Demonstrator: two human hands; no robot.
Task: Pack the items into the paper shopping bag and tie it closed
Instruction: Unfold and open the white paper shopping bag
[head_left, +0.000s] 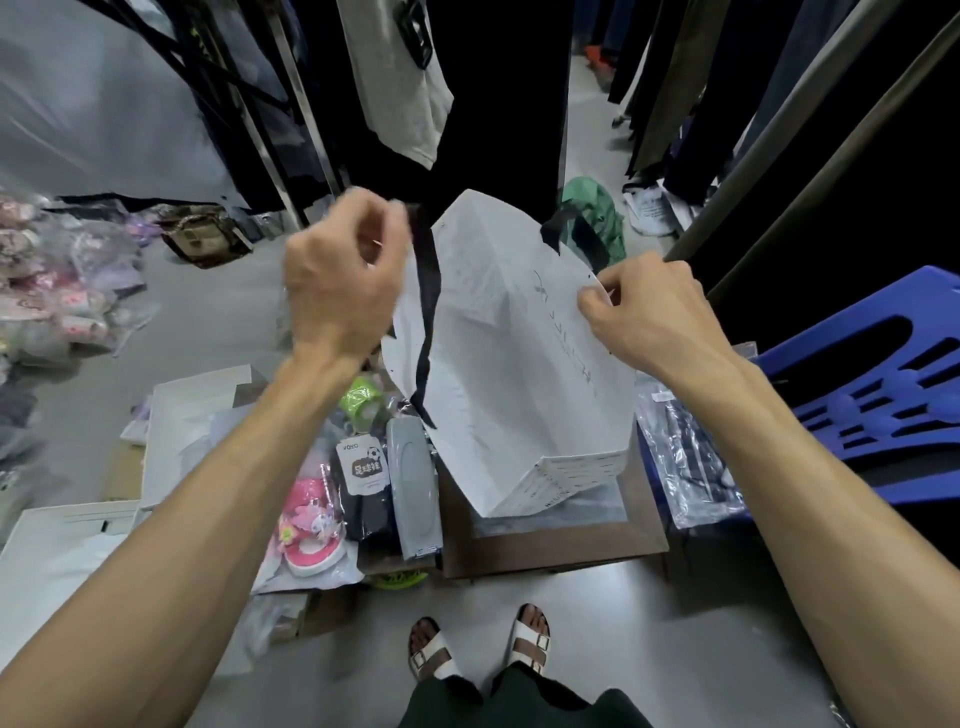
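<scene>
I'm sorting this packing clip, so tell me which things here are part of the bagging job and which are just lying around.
Part of the job:
- white paper bag, held by left hand and right hand
- black ribbon handle, pinched by the left hand
- pink packaged item, dark socks pack and grey case beside the bag

Just lying about:
- blue plastic stool
- green bag
- hanging clothes

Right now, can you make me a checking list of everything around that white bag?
Surface: brown box top under the bag, on grey floor.
Job's things: white paper bag upright, black ribbon hanging loose, not tied. Pink shoes, socks pack, grey case lie unpacked beside it.
Clutter: packaged goods far left; blue stool right.
Grips: left hand pinches the ribbon; right hand pinches the bag's edge.
Cables: nothing seen.
Surroundings: hanging dark clothes behind.
</scene>
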